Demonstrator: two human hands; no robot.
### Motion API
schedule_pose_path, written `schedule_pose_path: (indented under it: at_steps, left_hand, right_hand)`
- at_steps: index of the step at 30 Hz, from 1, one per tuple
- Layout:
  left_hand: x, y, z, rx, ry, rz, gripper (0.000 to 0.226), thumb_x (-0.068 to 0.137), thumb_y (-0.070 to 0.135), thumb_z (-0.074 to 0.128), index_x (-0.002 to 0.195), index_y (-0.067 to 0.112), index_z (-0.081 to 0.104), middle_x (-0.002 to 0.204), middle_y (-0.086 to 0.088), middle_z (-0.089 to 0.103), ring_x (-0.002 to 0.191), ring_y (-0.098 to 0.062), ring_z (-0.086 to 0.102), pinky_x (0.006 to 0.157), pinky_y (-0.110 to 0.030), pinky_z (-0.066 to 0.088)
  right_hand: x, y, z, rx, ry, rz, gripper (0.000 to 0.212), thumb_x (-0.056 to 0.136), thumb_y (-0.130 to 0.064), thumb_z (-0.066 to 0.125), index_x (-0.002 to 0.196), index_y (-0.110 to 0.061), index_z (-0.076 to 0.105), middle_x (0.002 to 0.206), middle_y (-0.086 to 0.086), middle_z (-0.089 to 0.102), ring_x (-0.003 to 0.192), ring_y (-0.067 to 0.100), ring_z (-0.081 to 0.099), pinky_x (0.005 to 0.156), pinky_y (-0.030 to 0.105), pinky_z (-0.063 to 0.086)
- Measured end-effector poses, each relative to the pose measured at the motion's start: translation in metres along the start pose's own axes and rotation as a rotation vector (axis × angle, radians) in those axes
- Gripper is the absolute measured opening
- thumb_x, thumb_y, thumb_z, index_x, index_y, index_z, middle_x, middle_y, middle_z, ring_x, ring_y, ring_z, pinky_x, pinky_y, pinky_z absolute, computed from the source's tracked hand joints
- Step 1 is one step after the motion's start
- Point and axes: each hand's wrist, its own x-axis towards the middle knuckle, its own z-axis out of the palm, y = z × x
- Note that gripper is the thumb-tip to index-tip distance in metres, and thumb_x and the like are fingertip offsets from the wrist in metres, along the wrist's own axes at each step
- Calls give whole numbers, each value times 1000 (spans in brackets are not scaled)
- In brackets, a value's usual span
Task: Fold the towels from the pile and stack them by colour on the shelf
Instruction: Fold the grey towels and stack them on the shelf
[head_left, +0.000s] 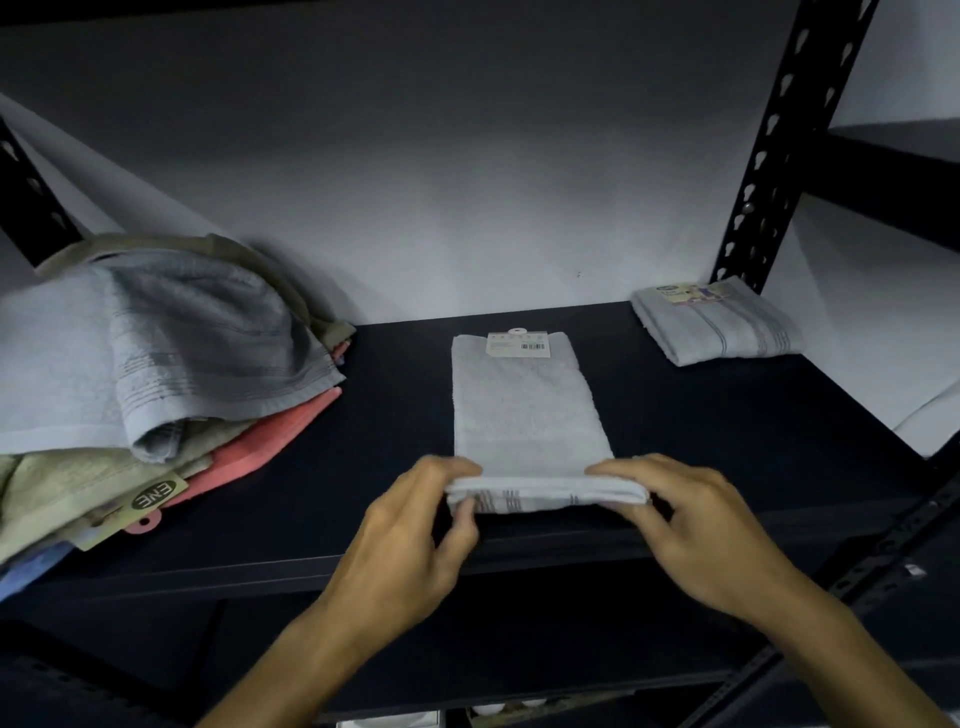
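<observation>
A pale grey towel (522, 410) lies lengthwise in the middle of the dark shelf (727, 415), with a paper label at its far end. Its near end is lifted into a fold. My left hand (415, 540) pinches the left corner of that fold, thumb below and fingers on top. At the right corner my right hand (691, 525) pinches it the same way. A folded grey striped towel (719, 325) sits at the back right of the shelf. The unfolded pile (156, 374) lies at the left, with grey, beige, coral and blue towels.
A black perforated upright (779, 156) stands at the back right, another at the far left. A white wall closes the back. The shelf's front edge runs just under my hands, with a lower shelf below it.
</observation>
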Motion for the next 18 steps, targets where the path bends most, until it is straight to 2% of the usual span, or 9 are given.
schedule_pose_path:
  at_steps: [2, 4, 6, 8, 11, 13, 15, 17, 18]
  left_hand:
    - [22, 5, -6, -138, 70, -120, 24, 94, 22, 63, 116, 26, 55, 103, 17, 64, 96, -2, 63, 78, -10, 48]
    - [51, 5, -10, -231, 108, -244, 26, 93, 17, 65, 116, 25, 56, 102, 15, 66, 95, 2, 64, 77, -7, 48]
    - [83, -4, -10, -290, 116, -367, 21, 95, 21, 64, 115, 23, 58, 99, 14, 67, 91, 5, 64, 75, -8, 50]
    - [113, -19, -7, -285, 114, -456, 13, 96, 24, 63, 109, 22, 60, 95, 13, 66, 85, 2, 65, 74, -10, 53]
    - [150, -40, 1, -125, 83, -505, 8, 99, 28, 58, 101, 20, 57, 84, 12, 60, 72, 0, 57, 56, -2, 43]
    - [167, -54, 11, -48, 40, -543, 14, 101, 28, 54, 101, 14, 55, 86, 6, 60, 75, -5, 57, 53, -7, 39]
    - [180, -68, 21, 32, -28, -596, 21, 101, 31, 51, 106, 10, 55, 98, -2, 62, 86, -17, 60, 67, -19, 45]
    - [187, -78, 32, 104, -91, -648, 26, 101, 36, 48, 108, 12, 55, 101, -3, 62, 90, -22, 61, 77, -35, 52]
    - [189, -81, 36, 158, -109, -660, 27, 101, 39, 46, 104, 14, 56, 100, -3, 63, 89, -23, 62, 77, -39, 53]
  right_hand:
    - [21, -11, -9, 208, 28, 107, 22, 89, -18, 66, 104, -34, 70, 92, -11, 71, 85, 11, 67, 74, 31, 55]
    - [47, -17, -17, 329, 90, 191, 17, 88, -20, 67, 100, -31, 70, 93, -11, 73, 89, 6, 68, 77, 19, 53]
    - [78, -13, -20, 375, 131, 280, 13, 89, -22, 67, 101, -21, 69, 95, -9, 73, 90, 2, 68, 79, 16, 53]
    - [110, -2, -17, 359, 152, 379, 16, 91, -28, 66, 100, -15, 67, 94, -5, 73, 88, 8, 69, 81, 26, 56]
    - [153, 17, -6, 252, 161, 490, 30, 93, -36, 61, 96, -7, 65, 93, 7, 71, 88, 23, 67, 83, 41, 55]
    - [175, 27, 2, 169, 134, 539, 34, 96, -36, 55, 90, -3, 60, 90, 8, 66, 84, 26, 63, 72, 36, 52]
    - [189, 35, 10, 56, 91, 568, 33, 99, -35, 49, 80, -9, 52, 83, 4, 58, 77, 21, 57, 58, 29, 41]
    - [196, 43, 18, -91, 51, 600, 32, 100, -38, 45, 87, -10, 53, 88, 3, 58, 80, 20, 56, 59, 28, 39]
    - [198, 46, 22, -163, 28, 622, 32, 100, -40, 44, 95, -10, 55, 93, 4, 58, 82, 20, 56, 62, 29, 40]
